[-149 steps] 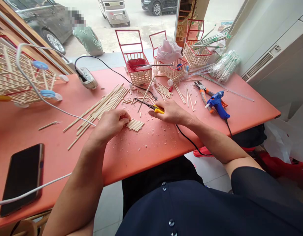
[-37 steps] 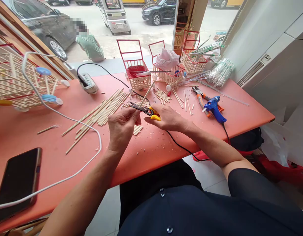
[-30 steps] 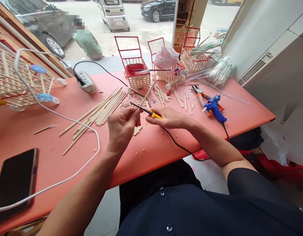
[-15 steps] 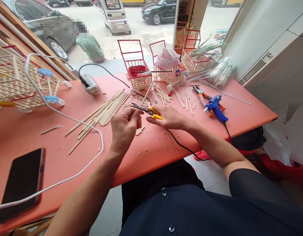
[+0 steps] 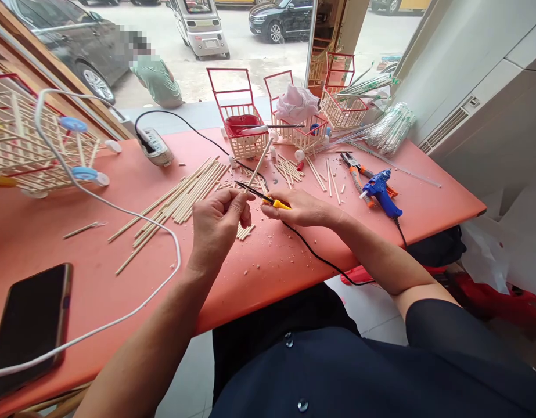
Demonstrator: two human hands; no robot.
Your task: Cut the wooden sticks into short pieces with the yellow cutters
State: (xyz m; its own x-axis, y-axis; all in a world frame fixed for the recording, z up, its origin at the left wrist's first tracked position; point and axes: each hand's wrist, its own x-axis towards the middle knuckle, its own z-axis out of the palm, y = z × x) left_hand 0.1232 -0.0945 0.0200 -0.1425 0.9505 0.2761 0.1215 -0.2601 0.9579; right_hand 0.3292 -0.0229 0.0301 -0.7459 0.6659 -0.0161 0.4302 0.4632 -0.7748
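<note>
My left hand (image 5: 218,223) is closed in a pinch on the lower end of a thin wooden stick (image 5: 261,162), which slants up and away to the right. In my right hand (image 5: 302,208) are pliers (image 5: 272,201) with yellow handles, their dark jaws pointing left across the stick just above my left fingertips. Exactly how the jaws meet the stick is hard to make out. Short cut sticks (image 5: 245,232) and wood crumbs lie beneath and around both hands. A pile of longer sticks (image 5: 193,194) is just left of them.
Small stick-built carts with red frames (image 5: 245,133) stand along the back of the pink table (image 5: 163,313). At right lie a blue glue gun (image 5: 382,191) and orange-handled pliers (image 5: 357,174). A phone (image 5: 30,319), white cable (image 5: 177,244) and power strip (image 5: 157,148) are on the left.
The pliers have turned in my right hand, and their handles now look closer together and more edge-on. My left hand keeps its pinch on the stick. The view has shifted slightly.
</note>
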